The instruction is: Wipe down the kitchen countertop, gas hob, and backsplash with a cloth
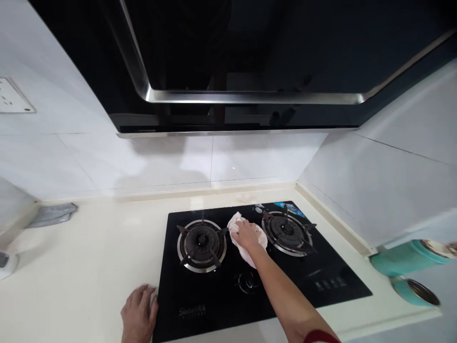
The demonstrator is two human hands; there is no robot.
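My right hand point(248, 233) presses a crumpled white cloth point(262, 240) against the black glass gas stove point(221, 305), between its two burners. Part of the cloth is hidden beneath the palm and wrist. To the left of that hand is the left burner point(202, 240), and the right burner point(286, 228) lies on its other side. A control knob point(248, 282) is just in front of the cloth. On the pale countertop point(89, 267), my left hand point(138, 309) rests beside the stove's left edge, its fingers slightly bent and apart, holding nothing.
A black range hood point(235, 112) hangs low over the stove. At the right stand a teal canister point(407, 257) and a smaller teal round container point(410, 291). A folded grey cloth or bag point(53, 214) lies in the left corner. Small whitish scraps point(259, 208) sit near the stove's back edge.
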